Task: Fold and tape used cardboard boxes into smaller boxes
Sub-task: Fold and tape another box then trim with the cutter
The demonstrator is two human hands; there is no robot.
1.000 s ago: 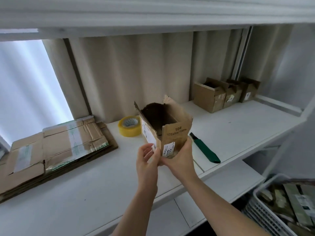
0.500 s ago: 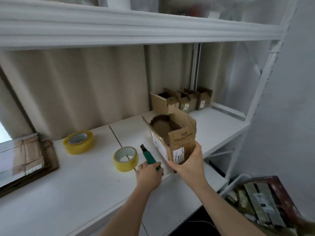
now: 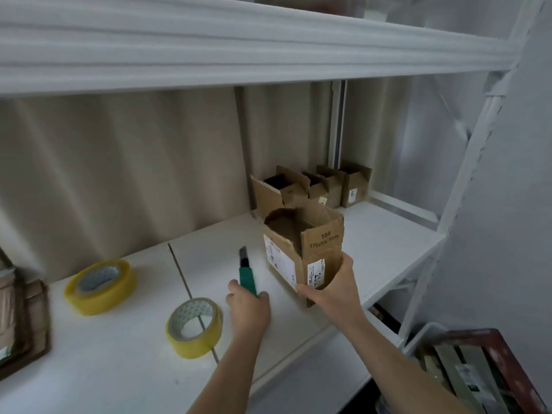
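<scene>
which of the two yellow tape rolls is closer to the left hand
The tape roll at the shelf's front edge, just left of the left hand. The other tape roll lies farther left and farther back.

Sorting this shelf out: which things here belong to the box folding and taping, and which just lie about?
In use: open box held by right hand; green knife under left hand; two tape rolls.
Lying about: basket; finished boxes.

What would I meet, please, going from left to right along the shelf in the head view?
Flattened cardboard stack → far tape roll → near tape roll → left hand on the green knife → open box held by the right hand.
</scene>
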